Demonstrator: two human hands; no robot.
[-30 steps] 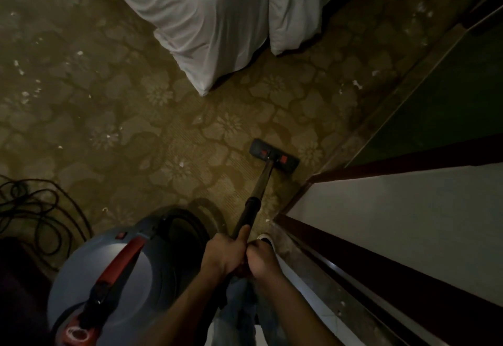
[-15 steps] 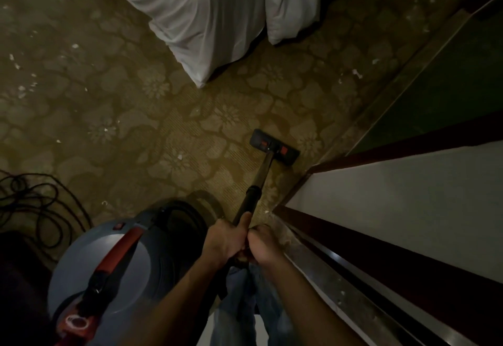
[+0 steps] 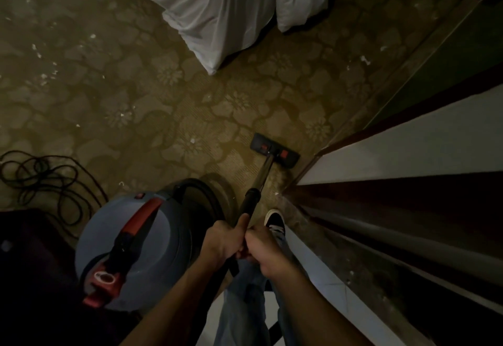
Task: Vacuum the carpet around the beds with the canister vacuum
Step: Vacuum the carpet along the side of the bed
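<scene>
Canister vacuum sits on the carpet at your lower left, its cord coiled further left, and you are mid-stroke on the strip between the beds and the wall edge. Your left hand and right hand sit side by side, fingers clenched around the wand, which runs forward from them to the floor head flat on the carpet, well ahead. Next, I judge, you need to sweep leftward, toward the white specks that are not yet picked up.

Floor head drawn back toward feet, seemingly; shoe now showing beside wand.
</scene>
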